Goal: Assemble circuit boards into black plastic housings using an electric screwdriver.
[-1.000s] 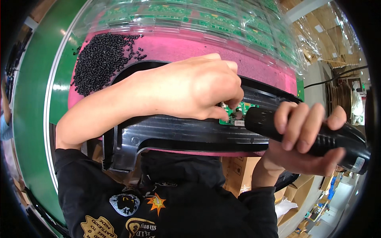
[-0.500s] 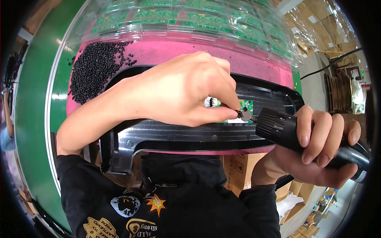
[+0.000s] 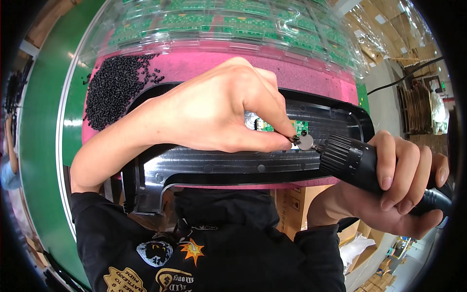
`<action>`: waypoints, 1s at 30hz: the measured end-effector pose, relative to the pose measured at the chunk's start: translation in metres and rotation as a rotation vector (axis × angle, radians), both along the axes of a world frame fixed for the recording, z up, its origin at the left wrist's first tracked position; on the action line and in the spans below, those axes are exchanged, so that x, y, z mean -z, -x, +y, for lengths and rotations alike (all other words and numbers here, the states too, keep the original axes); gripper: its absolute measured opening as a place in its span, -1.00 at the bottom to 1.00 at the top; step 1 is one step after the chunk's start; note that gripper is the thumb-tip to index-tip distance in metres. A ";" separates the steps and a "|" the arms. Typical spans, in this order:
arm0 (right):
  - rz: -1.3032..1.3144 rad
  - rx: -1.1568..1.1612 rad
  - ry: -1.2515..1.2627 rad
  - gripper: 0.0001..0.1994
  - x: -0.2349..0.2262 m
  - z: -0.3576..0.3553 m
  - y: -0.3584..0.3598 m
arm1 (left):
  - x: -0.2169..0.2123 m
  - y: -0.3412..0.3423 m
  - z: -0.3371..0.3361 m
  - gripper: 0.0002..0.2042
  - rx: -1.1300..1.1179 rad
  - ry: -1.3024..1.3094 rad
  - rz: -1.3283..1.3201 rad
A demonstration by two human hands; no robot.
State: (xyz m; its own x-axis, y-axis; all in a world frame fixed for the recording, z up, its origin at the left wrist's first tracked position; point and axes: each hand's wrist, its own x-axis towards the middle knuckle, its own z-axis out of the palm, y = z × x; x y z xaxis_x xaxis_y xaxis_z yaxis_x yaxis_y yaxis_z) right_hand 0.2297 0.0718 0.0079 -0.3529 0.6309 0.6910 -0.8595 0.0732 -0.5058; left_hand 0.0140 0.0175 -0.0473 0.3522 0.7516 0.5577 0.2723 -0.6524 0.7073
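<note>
Far left: a green tabletop (image 3: 41,146) curves along the rim; a pile of small black screws (image 3: 114,87) lies on the pink foam pad (image 3: 311,78).
Centre: a black plastic housing (image 3: 204,165) rests on the pad, open side up, running left to right.
Left hand (image 3: 214,114): reaches across the housing; its grip is pressed together, thumb and forefinger pinching a small screw with a round washer (image 3: 304,141) just beside a small green circuit board (image 3: 279,127) seated in the housing.
Right hand (image 3: 389,190): its grip is wrapped tight around a black electric screwdriver (image 3: 369,168), whose tip touches the washer.
Step in hand: apparently seating a fastener at the board, the bit just meeting it.
Next move: judged to call for a steady, squared-up bit before the pinching fingers let go.
Top: clear blister trays (image 3: 243,24) holding rows of green boards.
Hidden: the screw hole and most of the circuit board lie under the left fingers; the screwdriver's rear is cut off at the right rim; whether the screw has entered the hole cannot be told.
</note>
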 end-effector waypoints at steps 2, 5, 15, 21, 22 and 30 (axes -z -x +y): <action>0.002 0.016 -0.020 -0.67 0.002 0.000 0.001 | -0.002 0.000 -0.001 -0.82 -0.005 0.001 -0.008; -0.003 0.019 -0.044 -0.66 0.002 -0.001 0.003 | -0.004 -0.001 -0.002 -0.84 -0.021 0.045 0.018; -0.104 0.030 -0.120 -0.63 0.007 -0.001 0.008 | -0.002 -0.003 -0.006 -0.87 -0.071 -0.020 0.176; -0.122 -0.002 -0.105 -0.62 0.014 0.000 0.014 | 0.002 0.003 -0.005 -0.86 -0.040 0.030 0.207; -0.120 -0.016 -0.118 -0.61 0.015 0.000 0.014 | 0.002 0.003 -0.004 -0.85 -0.011 0.055 0.207; -0.337 -0.130 -0.130 -0.61 0.021 0.006 0.011 | 0.005 0.004 -0.002 -0.67 -0.114 -0.035 0.303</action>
